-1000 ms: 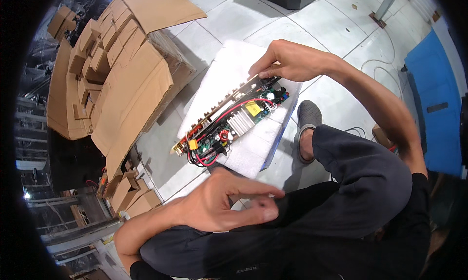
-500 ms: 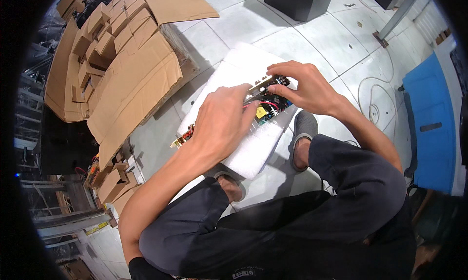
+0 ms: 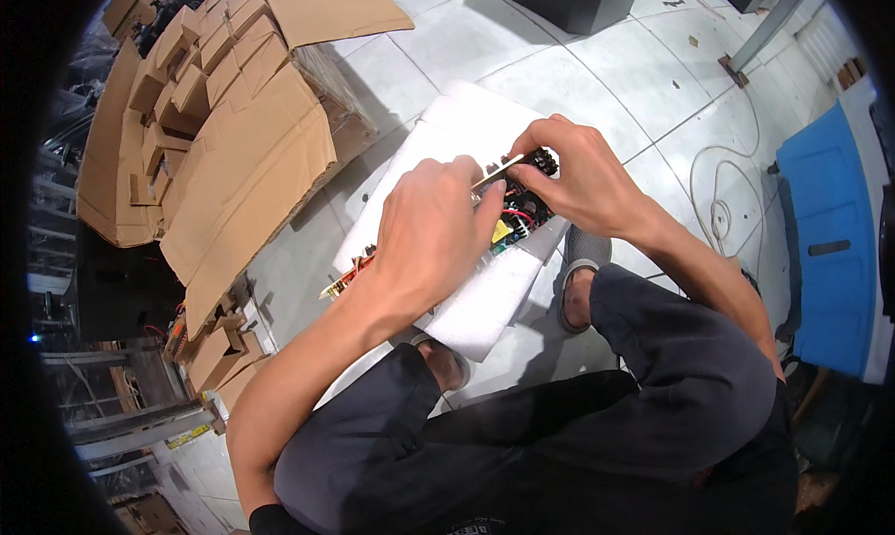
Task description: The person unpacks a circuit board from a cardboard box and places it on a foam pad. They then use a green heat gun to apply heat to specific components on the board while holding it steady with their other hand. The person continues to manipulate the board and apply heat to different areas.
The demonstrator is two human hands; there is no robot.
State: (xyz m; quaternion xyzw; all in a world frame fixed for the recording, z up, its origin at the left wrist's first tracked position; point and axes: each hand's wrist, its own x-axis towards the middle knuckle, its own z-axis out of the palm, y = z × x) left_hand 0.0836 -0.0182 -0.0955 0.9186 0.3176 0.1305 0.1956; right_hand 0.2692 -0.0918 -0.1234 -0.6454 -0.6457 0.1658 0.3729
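The left hand (image 3: 431, 229) covers most of the long green circuit board (image 3: 511, 220) on the white foam sheet (image 3: 485, 297); its grip is unclear. The right hand (image 3: 571, 173) pinches the board's far end. The long axis runs lower-left to upper-right.

Flattened cardboard boxes (image 3: 224, 134) piled left of the left hand (image 3: 433, 232); blue bin (image 3: 830, 246) and coiled white cable (image 3: 722, 213) right of the right hand (image 3: 573, 176)

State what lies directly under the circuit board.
A white foam sheet on the tiled floor lies under the circuit board. The left hand and right hand hide the board's middle.
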